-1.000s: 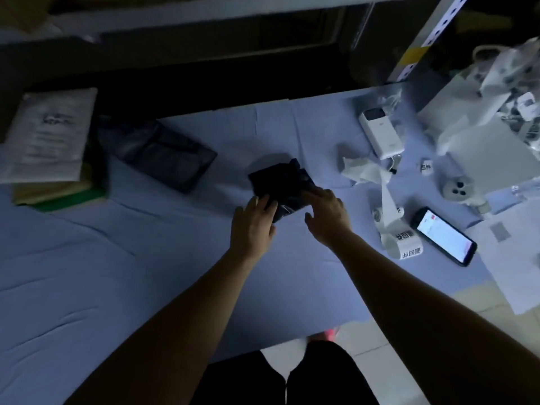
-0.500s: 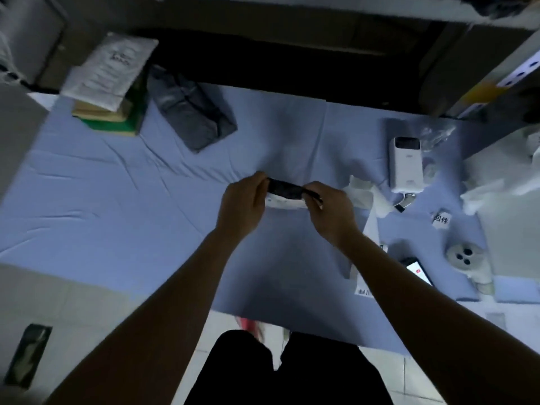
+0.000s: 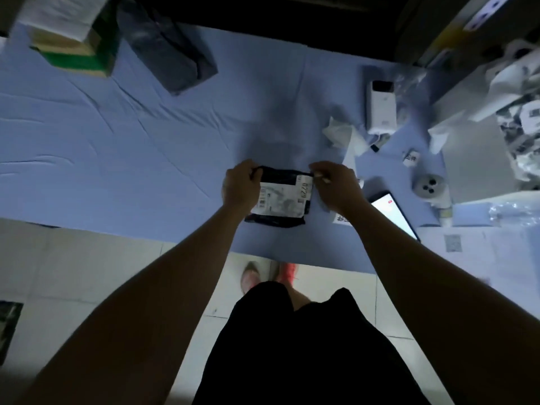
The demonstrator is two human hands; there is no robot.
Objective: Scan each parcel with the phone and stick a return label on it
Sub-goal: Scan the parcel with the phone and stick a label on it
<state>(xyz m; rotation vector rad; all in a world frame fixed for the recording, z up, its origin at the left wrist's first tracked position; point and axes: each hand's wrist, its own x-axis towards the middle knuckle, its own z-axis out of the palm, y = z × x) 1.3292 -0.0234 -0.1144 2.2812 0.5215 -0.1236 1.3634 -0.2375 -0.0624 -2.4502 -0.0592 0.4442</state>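
- Your left hand [image 3: 239,187] grips the upper left corner of the black parcel [image 3: 282,201]. Its fingers [image 3: 247,171] are curled over the top edge.
- Your right hand [image 3: 336,188] pinches the upper right corner. Its fingers [image 3: 321,170] are bent tightly on the edge.
- The parcel hangs between your two hands over the near part of the blue-covered bench [image 3: 146,141]. I cannot tell whether its lower edge touches the cloth.
- Its white shipping label [image 3: 270,195] faces you, with the digits 0729 running up the right side.
- The phone [image 3: 390,210] lies on the bench with its screen lit, just right of your right forearm and partly hidden by it.
- Beyond the phone stand a round white device [image 3: 429,185] with three dark holes and a white box-shaped device [image 3: 381,109], with crumpled paper [image 3: 340,135] near them.
- A grey parcel [image 3: 169,54] lies at the far left, just beside a stack of boxes [image 3: 76,45].
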